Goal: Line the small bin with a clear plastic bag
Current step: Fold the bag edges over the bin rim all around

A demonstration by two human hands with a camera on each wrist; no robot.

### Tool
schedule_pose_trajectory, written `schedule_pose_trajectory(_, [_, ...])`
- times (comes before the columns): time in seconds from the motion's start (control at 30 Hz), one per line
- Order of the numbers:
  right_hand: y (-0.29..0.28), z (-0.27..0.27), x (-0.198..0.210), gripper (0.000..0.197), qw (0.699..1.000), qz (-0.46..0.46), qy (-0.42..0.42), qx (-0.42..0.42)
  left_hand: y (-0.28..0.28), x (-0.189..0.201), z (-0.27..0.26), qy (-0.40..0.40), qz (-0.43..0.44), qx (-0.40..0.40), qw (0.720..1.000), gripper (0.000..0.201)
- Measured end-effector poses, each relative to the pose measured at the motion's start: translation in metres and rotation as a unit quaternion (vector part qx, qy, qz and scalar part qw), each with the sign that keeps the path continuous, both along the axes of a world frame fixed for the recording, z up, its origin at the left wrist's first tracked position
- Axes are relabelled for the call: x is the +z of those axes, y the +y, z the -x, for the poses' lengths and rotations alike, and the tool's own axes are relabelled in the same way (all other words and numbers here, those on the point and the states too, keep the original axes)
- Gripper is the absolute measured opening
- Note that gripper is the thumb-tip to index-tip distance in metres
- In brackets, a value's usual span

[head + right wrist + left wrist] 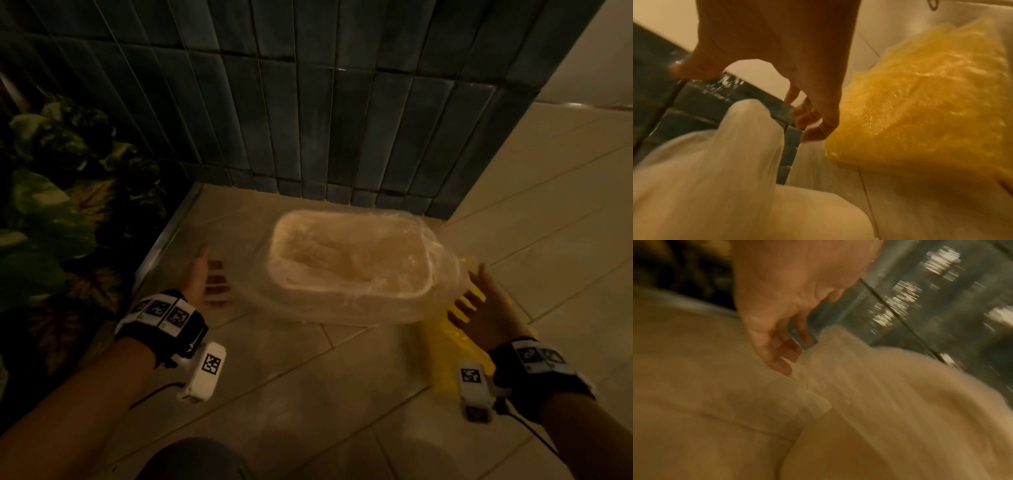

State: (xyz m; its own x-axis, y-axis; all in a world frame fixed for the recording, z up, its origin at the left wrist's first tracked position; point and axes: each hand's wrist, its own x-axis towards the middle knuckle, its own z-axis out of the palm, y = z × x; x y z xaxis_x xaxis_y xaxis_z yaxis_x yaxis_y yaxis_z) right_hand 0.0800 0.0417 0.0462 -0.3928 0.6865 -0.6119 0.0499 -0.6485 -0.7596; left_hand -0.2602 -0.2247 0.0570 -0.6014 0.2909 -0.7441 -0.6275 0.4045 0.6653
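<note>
Fingers (219,281) of both hands spread, holding nothing; clear bag (442,260) drapes the bin (342,291).

Both forearms are bare, with no sleeves. Each wrist carries a wide black fabric wrist strap (164,320) with a row of white square tags on its back, and each tag has a black-and-white coded pattern. The strap on the right wrist (541,366) looks the same. Under the left wrist sits a small white box-shaped camera unit (202,375) with one coded tag on its top face; a thin black cable (150,394) runs from it along the arm. The right wrist has a similar white camera unit (474,390) with a tag and a thin black cable (534,433). The left hand (205,282) and the right hand (479,301) wear no gloves.
</note>
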Motion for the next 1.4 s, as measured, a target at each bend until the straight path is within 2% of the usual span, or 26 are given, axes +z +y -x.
schedule_pose_trajectory(0.1, [0.002, 0.001, -0.005, 0.090, 0.994, 0.096, 0.045, -0.030, -0.003, -0.004, -0.003, -0.043, -0.046, 0.046, 0.997, 0.035])
schedule_pose_trajectory(0.2, [-0.004, 0.009, -0.007, 0.078, 0.989, 0.128, 0.074, -0.024, 0.002, -0.024, -0.016, -0.071, -0.101, 0.030, 0.992, 0.040])
schedule_pose_trajectory(0.27, [-0.004, 0.014, -0.008, 0.086, 0.983, 0.139, 0.116, -0.013, 0.008, -0.019, -0.025, -0.071, -0.105, 0.017, 0.992, 0.032])
schedule_pose_trajectory(0.37, [-0.002, 0.018, -0.003, 0.063, 0.975, 0.124, 0.182, -0.006, 0.014, -0.007, -0.026, -0.061, -0.168, 0.034, 0.983, 0.029])
schedule_pose_trajectory(0.47, [0.005, 0.015, -0.008, 0.050, 0.974, 0.100, 0.201, -0.008, 0.014, 0.000, -0.025, -0.046, -0.233, 0.060, 0.970, 0.037])
schedule_pose_trajectory(0.53, [0.009, 0.012, -0.015, 0.053, 0.977, 0.079, 0.197, 0.012, 0.016, 0.002, -0.025, -0.046, -0.234, 0.061, 0.969, 0.052])
schedule_pose_trajectory(0.57, [0.012, 0.009, -0.018, 0.056, 0.988, -0.007, 0.154, 0.016, 0.017, 0.000, -0.025, -0.041, -0.212, 0.057, 0.975, 0.051])
schedule_pose_trajectory(0.63, [0.012, 0.012, -0.019, 0.058, 0.990, -0.055, 0.124, 0.032, 0.018, -0.001, -0.023, 0.000, -0.141, 0.044, 0.989, 0.039])
schedule_pose_trajectory(0.67, [0.015, 0.018, -0.026, 0.053, 0.991, 0.002, 0.122, 0.048, 0.018, -0.006, -0.020, 0.021, -0.104, 0.030, 0.994, 0.039])
schedule_pose_trajectory(0.7, [0.016, 0.023, -0.026, 0.045, 0.996, 0.024, 0.073, 0.033, 0.018, -0.015, -0.015, 0.027, -0.098, 0.008, 0.995, 0.039])
schedule_pose_trajectory(0.73, [0.016, 0.026, -0.029, 0.038, 0.999, -0.016, 0.024, 0.016, 0.018, -0.025, -0.009, 0.032, -0.085, -0.001, 0.996, 0.031])
schedule_pose_trajectory(0.8, [0.016, 0.029, -0.033, 0.027, 0.998, -0.057, -0.003, 0.003, 0.024, -0.033, -0.005, 0.069, -0.042, -0.022, 0.997, 0.009])
schedule_pose_trajectory(0.83, [0.018, 0.033, -0.034, 0.010, 0.996, -0.085, -0.028, 0.003, 0.030, -0.031, -0.006, 0.104, -0.007, -0.044, 0.994, 0.014])
schedule_pose_trajectory(0.87, [0.019, 0.036, -0.034, 0.007, 0.990, -0.116, -0.075, 0.005, 0.036, -0.027, -0.009, 0.146, 0.037, -0.076, 0.986, 0.015])
schedule_pose_trajectory(0.9, [0.020, 0.041, -0.034, 0.015, 0.979, -0.155, -0.130, 0.010, 0.041, -0.024, -0.012, 0.196, 0.087, -0.108, 0.971, 0.016])
schedule_pose_trajectory(0.93, [0.019, 0.045, -0.029, 0.016, 0.962, -0.205, -0.178, 0.025, 0.046, -0.020, -0.015, 0.257, 0.141, -0.138, 0.946, 0.026])
schedule_pose_trajectory(1.0, [0.013, 0.051, -0.017, 0.017, 0.901, -0.326, -0.281, 0.063, 0.052, -0.013, -0.024, 0.349, 0.189, -0.188, 0.898, 0.033])
schedule_pose_trajectory(1.03, [0.011, 0.053, -0.014, 0.018, 0.881, -0.362, -0.297, 0.076, 0.054, -0.009, -0.029, 0.370, 0.188, -0.193, 0.889, 0.028])
schedule_pose_trajectory(1.07, [0.008, 0.053, -0.013, 0.017, 0.874, -0.380, -0.291, 0.082, 0.054, -0.010, -0.030, 0.382, 0.176, -0.192, 0.886, 0.023])
schedule_pose_trajectory(1.1, [0.006, 0.051, -0.012, 0.014, 0.889, -0.367, -0.264, 0.068, 0.054, -0.011, -0.031, 0.387, 0.168, -0.194, 0.886, 0.019])
schedule_pose_trajectory(1.17, [0.001, 0.047, -0.009, 0.018, 0.952, -0.260, -0.159, -0.006, 0.051, -0.012, -0.026, 0.342, 0.123, -0.166, 0.917, 0.025])
schedule_pose_trajectory(1.23, [-0.001, 0.037, -0.008, 0.028, 0.991, -0.110, -0.054, -0.046, 0.042, -0.011, -0.023, 0.200, -0.008, -0.086, 0.976, 0.032])
schedule_pose_trajectory(1.27, [-0.002, 0.031, -0.007, 0.027, 0.998, -0.050, -0.017, -0.041, 0.035, -0.011, -0.020, 0.115, -0.071, -0.045, 0.990, 0.037])
schedule_pose_trajectory(1.33, [-0.005, 0.020, -0.007, 0.029, 0.999, 0.024, 0.044, -0.002, 0.019, -0.014, -0.016, 0.007, -0.133, -0.002, 0.991, 0.043])
schedule_pose_trajectory(1.37, [-0.006, 0.015, -0.009, 0.045, 0.997, 0.040, 0.068, 0.019, 0.012, -0.016, -0.015, -0.008, -0.138, -0.009, 0.990, 0.049])
schedule_pose_trajectory(1.4, [-0.006, 0.012, -0.012, 0.069, 0.995, 0.051, 0.076, 0.043, 0.005, -0.017, -0.015, -0.018, -0.138, -0.025, 0.990, 0.055])
